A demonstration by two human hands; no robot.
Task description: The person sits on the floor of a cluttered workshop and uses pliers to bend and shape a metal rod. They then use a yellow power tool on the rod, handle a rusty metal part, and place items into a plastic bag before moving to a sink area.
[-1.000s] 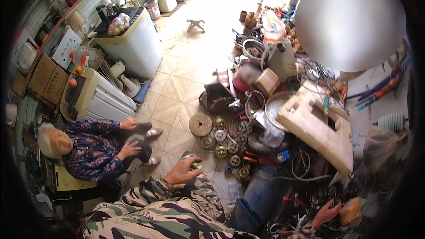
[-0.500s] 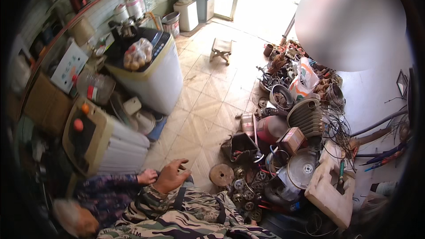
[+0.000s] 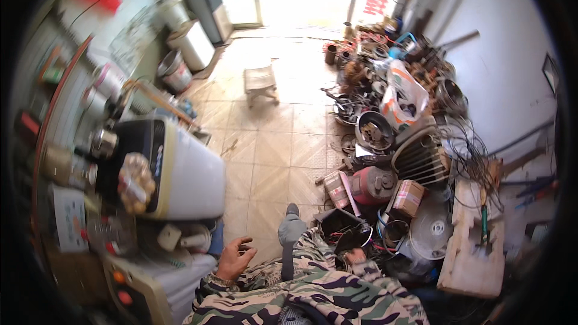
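My left hand [image 3: 235, 260], in a camouflage sleeve, is held in the air beside my left thigh. Its fingers are spread apart with nothing between them, and it is nearest to the pale plastic machine cabinet [image 3: 183, 271] on the left. Low by my right leg is my right hand [image 3: 355, 257], just under the open black box [image 3: 346, 225]. Its fingers are blurred and partly hidden, so what they touch does not show. A grey shoe [image 3: 292, 224] rests on the tiles ahead of me.
Scrap fills the right side: a red cylinder [image 3: 373, 185], a small carton [image 3: 409, 197], a white foam block [image 3: 469, 259], a pan [image 3: 374, 131] and tangled wires [image 3: 472, 153]. A washing machine [image 3: 192, 174] bearing a bag of round yellowish items [image 3: 136, 183] stands left. Ahead is a low stool [image 3: 261, 83].
My view has swung right and up toward the doorway. The other person's head and sleeve at lower left have gone out of view. My right hand now shows; my left stays raised with fingers apart.
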